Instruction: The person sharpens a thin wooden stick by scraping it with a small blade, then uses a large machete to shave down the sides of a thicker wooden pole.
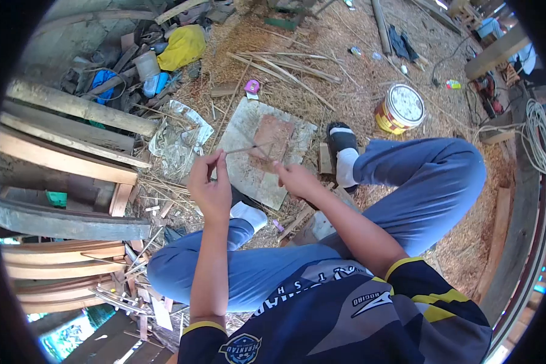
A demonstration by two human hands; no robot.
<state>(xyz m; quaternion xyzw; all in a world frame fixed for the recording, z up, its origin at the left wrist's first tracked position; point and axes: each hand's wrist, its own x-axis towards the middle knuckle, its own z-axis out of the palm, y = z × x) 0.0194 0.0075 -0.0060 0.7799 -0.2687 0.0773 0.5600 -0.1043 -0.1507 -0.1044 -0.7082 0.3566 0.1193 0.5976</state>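
Thin strip (249,147) of pale wood or bamboo, very slender, held between two bare hands in the centre of the frame, above the seated person's knees. The left hand (209,182) is raised with its thumb and fingers pinched on the left end of the thin strip. The right hand (294,179) is curled around the right end, knuckles towards the camera; exactly how its fingers grip is hard to make out. Just beyond the hands, a flat grey board (242,164) lies on the straw-covered floor (358,79) with a reddish-brown slab (273,136) on top of it. The person wears blue trousers (431,182) and a dark jersey with yellow trim; one foot in a white sock and black sandal (341,142) rests beside the board. A yellow tin with a white lid (400,106) stands on the floor in the upper right. Stacked wooden planks (73,158) fill the left side, and a yellow bag (185,45) lies among clutter in the upper left.
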